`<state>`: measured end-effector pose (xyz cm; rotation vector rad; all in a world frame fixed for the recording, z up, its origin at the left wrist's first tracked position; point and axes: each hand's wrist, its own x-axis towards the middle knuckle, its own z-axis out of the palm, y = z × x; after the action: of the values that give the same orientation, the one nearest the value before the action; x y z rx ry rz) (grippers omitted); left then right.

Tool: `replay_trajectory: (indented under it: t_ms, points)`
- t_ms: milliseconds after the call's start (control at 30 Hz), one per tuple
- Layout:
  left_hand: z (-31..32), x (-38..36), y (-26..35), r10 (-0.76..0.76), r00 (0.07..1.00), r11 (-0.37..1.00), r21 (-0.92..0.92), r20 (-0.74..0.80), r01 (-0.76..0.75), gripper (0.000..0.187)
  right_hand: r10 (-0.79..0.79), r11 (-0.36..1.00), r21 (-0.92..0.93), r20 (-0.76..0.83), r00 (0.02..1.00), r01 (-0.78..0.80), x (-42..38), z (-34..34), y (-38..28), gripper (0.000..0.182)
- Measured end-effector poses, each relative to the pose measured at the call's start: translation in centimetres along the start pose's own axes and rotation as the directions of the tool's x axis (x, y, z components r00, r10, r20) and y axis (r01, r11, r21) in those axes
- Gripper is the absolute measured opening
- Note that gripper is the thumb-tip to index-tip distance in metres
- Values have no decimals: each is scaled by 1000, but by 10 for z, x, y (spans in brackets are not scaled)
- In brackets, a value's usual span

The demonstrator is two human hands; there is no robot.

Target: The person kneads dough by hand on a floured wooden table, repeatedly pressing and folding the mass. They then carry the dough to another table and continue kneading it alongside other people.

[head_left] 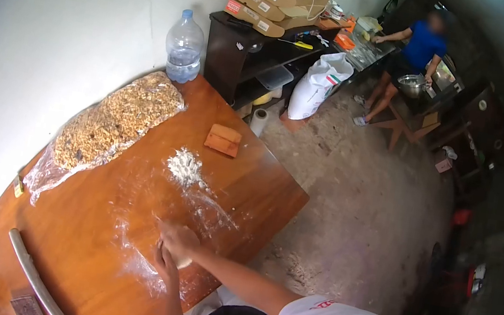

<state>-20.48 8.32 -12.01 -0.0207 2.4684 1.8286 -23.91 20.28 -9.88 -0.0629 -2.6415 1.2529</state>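
grip reads as two bare hands brought close together: the right bare hand (pixel 180 242) reaches over from the far side, the left bare hand (pixel 165 266) comes up from the near side, fingers looking fairly straight. whether either is clenched or just pressing, cannot tell; the undersides are hidden. between and under them is a pale, rounded, soft-looking lump, likely dough (pixel 184 262), mostly covered, only its edge showing beside the palms. it's near the front edge of the brown, glossy wooden desk (pixel 264 182), with smears of white dust around it.

step looks like shaping or pressing the lump by hand. to do it well: spread the force through the palms rather than the fingertips, even on both sides, so it doesn't thin out or tear on one side. turn it a little between presses. watch the near edge, not much desk there; working slightly further in would be safer.

loose heap of white powder, probably flour (pixel 185 167), sits further in, within easy reach. if the lump sticks, a light pinch should do; too much would likely dry the surface. small orange-brown rectangular block (pixel 223 140) stands beyond the heap, well apart from the hands. big clear plastic bag of golden-brown bits (pixel 120 117) lies along the wall, also out of the way.
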Motion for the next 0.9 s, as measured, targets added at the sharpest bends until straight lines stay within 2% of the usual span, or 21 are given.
replay_trajectory:
  t_ms: [67, 100, 167, 200, 233, 267, 300, 333, 400, 433, 467, 500, 533, 567, 600, 667, 733, 800, 833, 867, 900]
  points:
    - [-1, -28, 4, 45, 990, 997, -50, -131, -52, 46, -88, 989, -110, 143, 986, 104, -24, -6, -7, 28]
    - [-6, -41, -3, 44, 992, 998, -41, -120, -49, 46, -120, 986, -103, 129, 984, 133, -40, -13, -12, 34]
    - [-10, -62, -14, 217, 973, 947, 228, 74, -228, 51, -150, 981, -98, 136, 979, 164, -74, -21, -7, 40]
    - [-7, -65, -12, 203, 977, 951, 224, 70, -214, 51, -183, 980, -66, 47, 982, 185, -92, -20, -1, 44]
    - [-6, -65, -8, 212, 970, 918, 315, 118, -239, 51, -210, 977, -34, -44, 977, 209, -95, -21, 0, 48]
    - [-6, -61, -8, 219, 961, 875, 402, 170, -270, 52, -206, 978, -35, -34, 978, 205, -90, -16, 4, 48]
    - [-2, -51, -10, 225, 962, 852, 449, 152, -270, 51, -188, 968, -171, 2, 982, 186, -82, -16, 6, 49]
    - [3, -34, -6, 213, 965, 857, 445, 154, -260, 51, -163, 938, -303, 38, 986, 167, -73, -15, 8, 50]
    - [12, 10, 2, 231, 969, 760, 605, 93, -239, 49, -17, 915, -396, 148, 989, 75, -32, -9, 14, 53]
    - [17, 33, 5, 223, 972, 795, 563, 78, -228, 49, 163, 870, -493, 253, 954, -18, -1, -2, 20, 55]
    - [18, 57, 10, 196, 979, 820, 539, 51, -192, 50, 333, 812, -580, 360, 871, -71, 25, 8, 19, 57]
    - [16, 75, 13, 163, 986, 780, 610, 17, -139, 53, 109, 918, -390, 87, 990, -67, 29, 15, 22, 61]
    - [12, 94, 19, 131, 991, 780, 618, -8, -98, 54, 157, 918, -390, 181, 971, -76, 47, 21, 32, 62]
    - [11, 120, 20, 149, 987, 799, 595, -53, -89, 53, 81, 916, -401, 132, 988, -22, 69, 25, 36, 63]
    - [7, 140, 19, 166, 982, 815, 574, -88, -86, 52, 38, 923, -385, 69, 997, -8, 90, 34, 39, 56]
    - [4, 182, 11, 137, 968, 796, 605, -213, 20, 49, -37, 937, -348, -8, 999, 32, 140, 43, 34, 45]
    - [0, 218, 2, 111, 944, 813, 575, -312, 94, 49, -126, 927, -358, -18, 992, 111, 186, 53, 32, 39]
    - [-2, 224, 0, 110, 915, 832, 540, -388, 129, 49, -169, 933, -326, -21, 985, 153, 228, 63, 40, 39]
    - [-4, 220, 1, 73, 934, 951, 305, -350, 40, 49, -201, 950, -224, 102, 974, 219, 246, 73, 53, 40]
    - [-4, 214, 2, 53, 951, 998, 43, -305, -41, 50, -246, 955, -113, 222, 944, 275, 259, 78, 60, 41]
    - [-4, 200, -2, -30, 980, 999, 17, -199, 34, 61, -13, 869, 475, 294, 956, -134, 271, 69, 59, 44]
